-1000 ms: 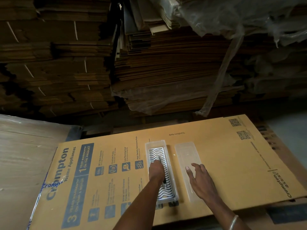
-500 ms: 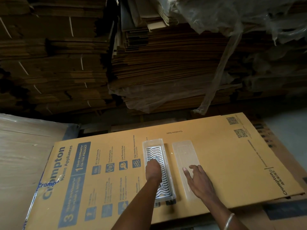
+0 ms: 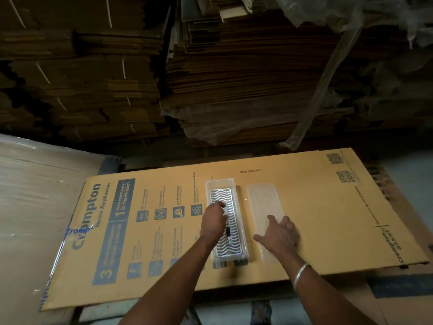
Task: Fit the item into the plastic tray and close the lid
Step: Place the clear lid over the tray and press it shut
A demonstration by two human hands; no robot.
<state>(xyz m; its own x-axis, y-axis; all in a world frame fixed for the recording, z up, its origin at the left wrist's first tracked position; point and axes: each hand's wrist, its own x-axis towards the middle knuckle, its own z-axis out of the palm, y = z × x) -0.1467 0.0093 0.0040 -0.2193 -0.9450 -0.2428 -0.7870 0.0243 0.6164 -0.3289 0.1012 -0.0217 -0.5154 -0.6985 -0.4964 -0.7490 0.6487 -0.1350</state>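
Observation:
A clear plastic tray (image 3: 220, 184) lies on the flat printed cardboard sheet (image 3: 316, 207). Inside it rests the item (image 3: 232, 233), a flat white panel with wavy slots. My left hand (image 3: 214, 220) presses down on the panel's middle left, fingers curled onto it. Just right of the tray lies the clear lid (image 3: 261, 202), flat and apart from the tray. My right hand (image 3: 278, 233) rests palm down on the lid's near half, fingers spread.
Tall stacks of flattened cardboard (image 3: 234, 78) rise just behind the sheet, partly draped in loose plastic film (image 3: 328, 73). A plastic-wrapped bundle (image 3: 35, 207) sits at the left. Two small dark parts (image 3: 240, 262) stick out at the tray's near end.
My left hand has slid a little to the left on the panel. My right hand stays on the lid, now a bit nearer its near half. The view has shifted slightly.

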